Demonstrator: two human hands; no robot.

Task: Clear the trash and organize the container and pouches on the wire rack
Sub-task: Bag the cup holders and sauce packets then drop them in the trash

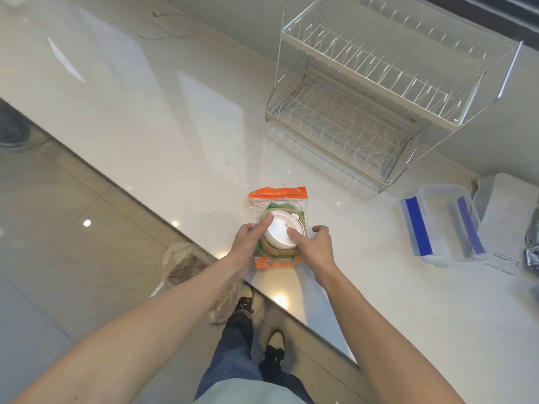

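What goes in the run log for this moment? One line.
left hand + right hand: gripping pouch stack | counter edge | wire rack: empty | container: untouched

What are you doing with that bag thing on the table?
A person is holding a clear pouch with orange ends on the white counter, left hand and right hand gripping its sides, thumbs pressing the white round lids inside. The wire rack behind it holds nothing yet. A clear container with blue clips sits off to the right.
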